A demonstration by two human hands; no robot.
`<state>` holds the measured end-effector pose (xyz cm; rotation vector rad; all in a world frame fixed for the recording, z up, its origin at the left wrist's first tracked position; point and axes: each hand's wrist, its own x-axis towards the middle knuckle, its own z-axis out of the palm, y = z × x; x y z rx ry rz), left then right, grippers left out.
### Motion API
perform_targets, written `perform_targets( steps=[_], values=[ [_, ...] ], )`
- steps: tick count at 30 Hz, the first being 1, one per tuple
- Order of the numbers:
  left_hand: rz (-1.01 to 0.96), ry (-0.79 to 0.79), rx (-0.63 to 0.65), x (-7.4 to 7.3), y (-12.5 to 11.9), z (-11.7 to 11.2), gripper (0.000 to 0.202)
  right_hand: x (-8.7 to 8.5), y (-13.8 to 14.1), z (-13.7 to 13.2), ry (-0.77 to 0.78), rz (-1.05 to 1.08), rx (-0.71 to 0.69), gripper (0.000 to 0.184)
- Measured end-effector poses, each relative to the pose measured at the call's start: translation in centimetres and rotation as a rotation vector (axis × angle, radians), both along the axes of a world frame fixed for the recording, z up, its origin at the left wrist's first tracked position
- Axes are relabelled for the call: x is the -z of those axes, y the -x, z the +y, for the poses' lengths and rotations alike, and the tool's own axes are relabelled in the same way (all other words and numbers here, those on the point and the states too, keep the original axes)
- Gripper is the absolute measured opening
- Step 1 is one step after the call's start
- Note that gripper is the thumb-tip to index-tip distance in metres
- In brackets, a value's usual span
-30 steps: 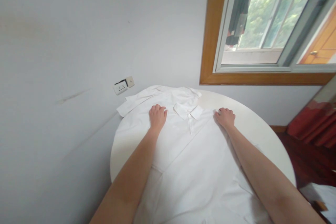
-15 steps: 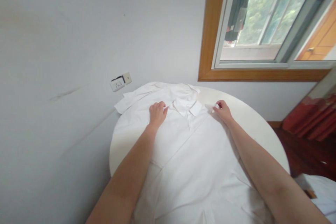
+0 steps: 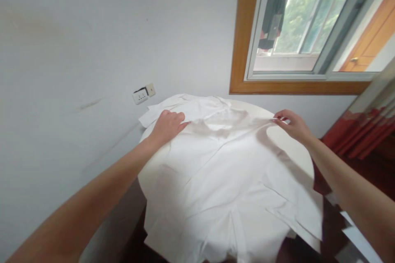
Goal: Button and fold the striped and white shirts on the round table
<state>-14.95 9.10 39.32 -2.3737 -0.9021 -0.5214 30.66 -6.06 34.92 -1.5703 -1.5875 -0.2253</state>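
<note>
A white shirt [image 3: 222, 176] spreads over a round white table [image 3: 294, 144], its lower part and sleeves hanging past the near edge. My left hand [image 3: 169, 126] has its fingers closed on the shirt's left shoulder area. On the other side, my right hand [image 3: 291, 124] pinches the right shoulder between thumb and fingers and holds it raised off the tabletop. Between the hands the neckline is pulled taut, with the collar no longer showing clearly. Beyond it lies more white cloth [image 3: 182, 109], seemingly another garment, near the wall.
A wall socket [image 3: 141, 96] sits just behind the table's far left. The wooden window frame [image 3: 296, 87] is above the far right. A red and beige curtain [image 3: 352, 135] hangs at right. White items [image 3: 359, 236], partly blurred, lie low at right.
My hands have spread apart, the right moving right and up, the left moving left. The shirt has been lifted and stretched between them, and its sleeves and hem now show at the near side.
</note>
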Motion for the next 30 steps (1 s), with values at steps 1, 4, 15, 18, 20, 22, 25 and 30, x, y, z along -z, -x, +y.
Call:
perform_targets(
  steps=[1,4,15,18,20,22,25,30],
  values=[
    [0.046,-0.009,0.027,0.0,0.9,-1.0,0.038,-0.2,0.1,-1.8,0.006,-0.059,-0.016,0.025],
    [0.164,-0.013,0.130,1.2,3.4,-4.3,0.032,0.3,0.8,-6.6,0.030,-0.254,-0.081,0.018],
    [0.212,0.322,0.424,8.2,6.6,-9.8,0.023,7.1,2.7,-13.3,0.199,-0.447,-0.218,0.022],
    [0.226,0.454,0.368,9.1,6.4,-9.9,0.031,7.9,3.3,-13.7,0.271,-0.480,-0.185,0.028],
    [0.229,0.531,0.317,9.3,6.2,-9.9,0.034,7.8,3.8,-13.8,0.320,-0.478,-0.163,0.029],
    [0.201,0.593,0.244,9.2,6.0,-9.9,0.038,7.3,4.2,-13.8,0.357,-0.445,-0.144,0.028],
    [0.109,0.662,0.151,8.2,6.2,-9.5,0.043,5.8,4.3,-13.9,0.375,-0.342,-0.105,0.024],
    [0.036,0.693,0.126,6.0,7.2,-9.0,0.042,3.7,4.0,-14.5,0.325,-0.257,-0.069,0.016]
  ],
)
